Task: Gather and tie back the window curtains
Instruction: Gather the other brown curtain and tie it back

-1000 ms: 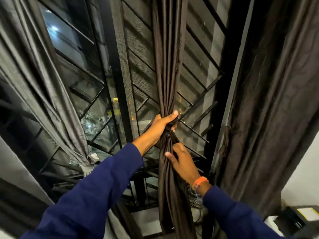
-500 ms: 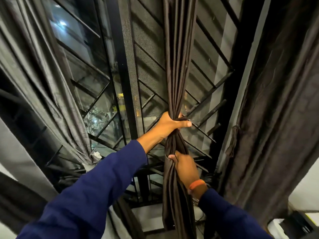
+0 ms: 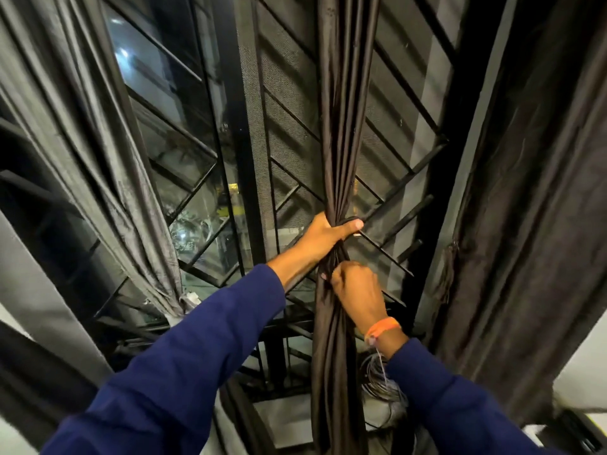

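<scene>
Moving up since earlier, the right hand (image 3: 356, 292) is gripping the curtain (image 3: 345, 126) just at 6 o'clock of the left hand (image 3: 328, 233), which is clenching the bunched fabric running 12-to-6.

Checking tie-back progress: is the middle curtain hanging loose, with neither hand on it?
No: the left hand grips the gathered middle curtain and the right hand pinches it just below.

right hand (image 3: 356, 292): motion-blurred, fingertips hidden | gathered curtain (image 3: 345, 126): ends cut off by frame
</scene>
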